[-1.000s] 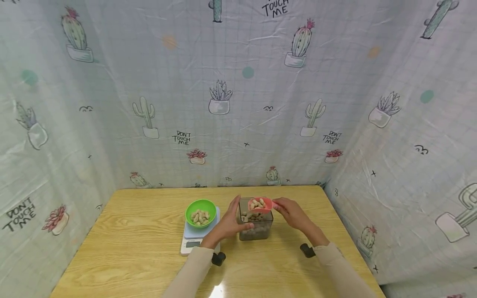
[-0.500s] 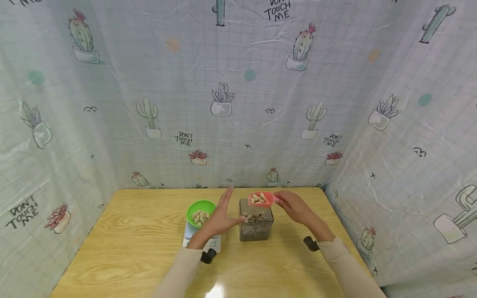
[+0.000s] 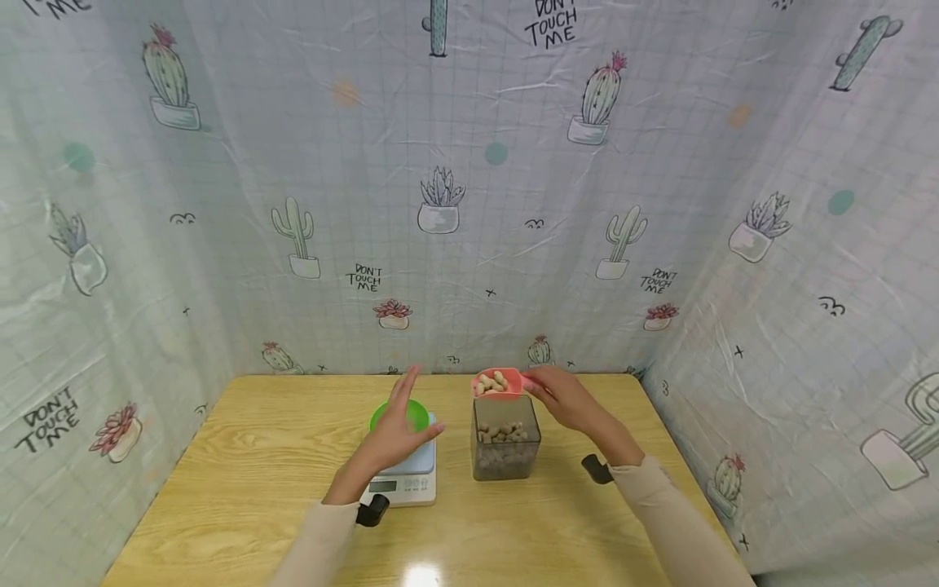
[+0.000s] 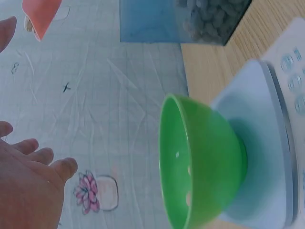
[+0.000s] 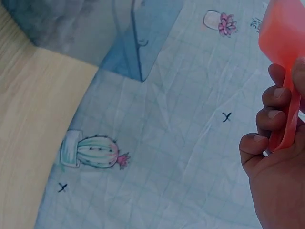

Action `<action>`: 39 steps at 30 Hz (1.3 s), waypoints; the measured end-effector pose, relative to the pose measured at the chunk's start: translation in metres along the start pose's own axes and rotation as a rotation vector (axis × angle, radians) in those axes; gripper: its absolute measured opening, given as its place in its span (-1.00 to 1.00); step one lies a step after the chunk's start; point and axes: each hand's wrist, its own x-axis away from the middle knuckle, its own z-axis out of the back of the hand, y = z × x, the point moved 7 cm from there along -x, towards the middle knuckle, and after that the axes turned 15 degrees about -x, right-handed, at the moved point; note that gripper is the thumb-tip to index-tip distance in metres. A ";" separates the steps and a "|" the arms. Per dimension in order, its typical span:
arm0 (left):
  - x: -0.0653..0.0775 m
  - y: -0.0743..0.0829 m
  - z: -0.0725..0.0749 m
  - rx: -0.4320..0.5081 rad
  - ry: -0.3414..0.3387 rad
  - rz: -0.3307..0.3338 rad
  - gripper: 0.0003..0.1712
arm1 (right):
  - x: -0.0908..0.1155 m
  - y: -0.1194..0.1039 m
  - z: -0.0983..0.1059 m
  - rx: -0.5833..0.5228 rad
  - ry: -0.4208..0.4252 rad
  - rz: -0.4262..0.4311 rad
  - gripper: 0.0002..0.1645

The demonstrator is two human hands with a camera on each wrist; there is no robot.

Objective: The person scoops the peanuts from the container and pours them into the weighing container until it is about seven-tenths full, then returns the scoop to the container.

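My right hand (image 3: 568, 401) grips the handle of a red scoop (image 5: 281, 33), its fingers wrapped round it in the right wrist view. Unshelled peanuts (image 3: 491, 381) fill the scoop, which is held level above the back rim of a smoky clear container (image 3: 506, 461). More peanuts lie inside that container. My left hand (image 3: 389, 440) has its fingers spread, holds nothing, and overlaps a green bowl (image 4: 214, 162) in the head view. The bowl stands on a kitchen scale (image 3: 421, 487); its peanuts are mostly hidden by the hand and the bowl wall.
The wooden table (image 3: 279, 489) carries the scale at left of centre and the container to its right. A cactus-print curtain (image 3: 477, 269) hangs close behind the table and along both sides.
My left hand has let go of the container and moved left to the green bowl. My right hand has raised the loaded scoop and shifted it slightly left.
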 end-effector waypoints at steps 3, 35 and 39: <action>0.006 -0.010 0.007 -0.023 0.010 0.018 0.22 | -0.005 -0.002 -0.006 -0.005 -0.014 -0.020 -0.68; 0.034 -0.117 -0.024 0.065 -0.149 0.243 0.36 | -0.048 -0.030 -0.103 0.046 -0.176 -0.028 -0.67; 0.033 -0.121 -0.030 0.063 -0.168 0.253 0.38 | -0.051 -0.028 -0.115 0.067 -0.196 -0.062 -0.65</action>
